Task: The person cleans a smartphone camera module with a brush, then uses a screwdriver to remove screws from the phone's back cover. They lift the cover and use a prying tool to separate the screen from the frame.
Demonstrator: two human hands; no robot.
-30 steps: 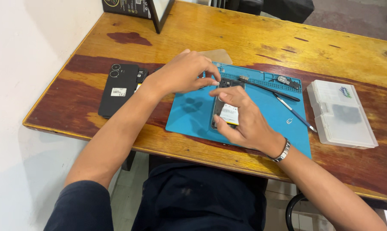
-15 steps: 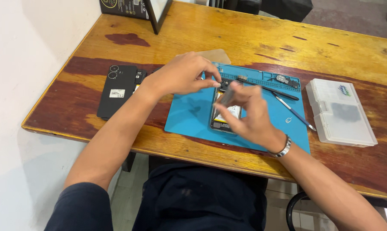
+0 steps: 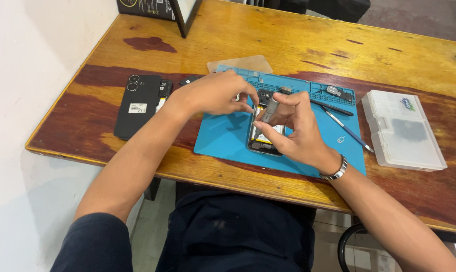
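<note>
In the head view, an opened black phone with its yellowish insides exposed (image 3: 264,138) lies on a blue rectangular work mat (image 3: 223,136). The right hand (image 3: 293,128) pinches a grey screwdriver handle (image 3: 271,108) upright over it; the left hand (image 3: 215,93) pinches closed at the phone's far edge. The mat lies on a worn wooden table (image 3: 288,35), a black back cover (image 3: 139,105) left, a clear plastic box (image 3: 402,128) right.

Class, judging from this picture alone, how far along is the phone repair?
Done: the black back cover lies off, left of the blue mat. In hand: the right hand holds a grey tool over the opened phone; the left hand steadies it. Left: closing up.
</note>
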